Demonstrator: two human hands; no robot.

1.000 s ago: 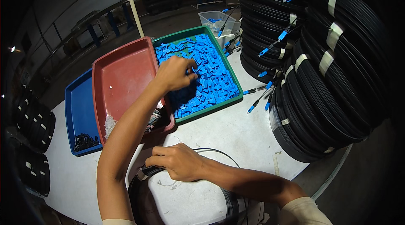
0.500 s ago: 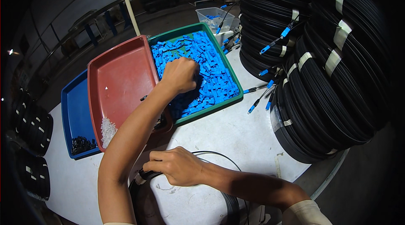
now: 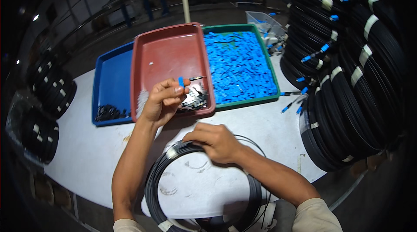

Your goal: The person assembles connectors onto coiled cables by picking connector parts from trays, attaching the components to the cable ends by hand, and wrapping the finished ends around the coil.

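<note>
Between its thumb and fingers my left hand pinches a small blue plastic connector housing, held in the air over the near part of the red tray. Nearer to me, my right hand is closed on black cable at the top of a coil. Its fingertips are partly hidden, so the exact strand in them cannot be made out. White tape bands the coil, which lies at the table's front edge. Many similar blue housings fill the green tray at the right.
A blue tray with small black parts stands left of the red one, which holds clear pieces and dark metallic parts. Tall stacks of black cable coils with blue-tipped ends rise at the right; more coils stand left.
My left hand has come out of the green tray, back toward me, with a blue connector housing in its fingers. My right hand stays at the coil. The view has shifted left.
</note>
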